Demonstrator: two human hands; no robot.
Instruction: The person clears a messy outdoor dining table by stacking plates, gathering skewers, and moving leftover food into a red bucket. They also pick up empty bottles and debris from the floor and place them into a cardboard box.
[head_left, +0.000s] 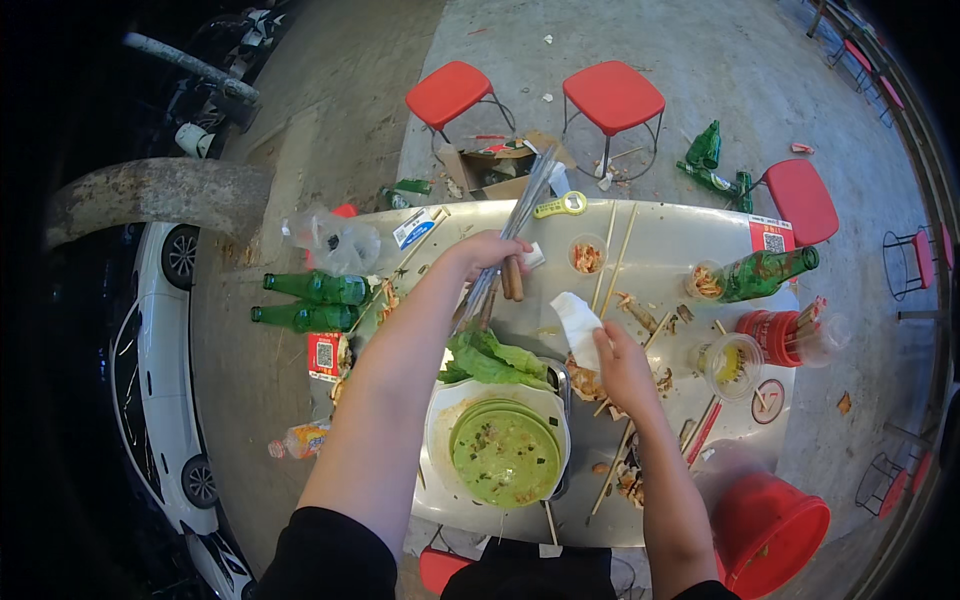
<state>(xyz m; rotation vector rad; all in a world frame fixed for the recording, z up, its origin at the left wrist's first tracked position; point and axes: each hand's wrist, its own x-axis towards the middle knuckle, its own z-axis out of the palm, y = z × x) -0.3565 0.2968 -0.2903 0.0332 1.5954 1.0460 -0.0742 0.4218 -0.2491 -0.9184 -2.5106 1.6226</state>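
My left hand (486, 251) grips a bundle of thin metal skewers (534, 184), some with wooden handles (512, 279), above the metal table (480, 214). In my right hand (626, 367) is a crumpled white paper napkin (577, 324), held over food scraps (589, 382). Nearer to me, a green bowl (510, 457) with murky liquid and dark bits rests on a white dish (436, 450). Lettuce leaves (495, 358) lie at the dish's far side, just below the skewers' lower ends.
Green bottles (315, 291) and a plastic bag (337, 238) are at left. Chopsticks (619, 259), a yellow bottle opener (561, 205), and a clear cup (731, 367) lie rightward. A red bucket (795, 525) stands at lower right; red stools (615, 97) and a cardboard box (469, 169) are beyond.
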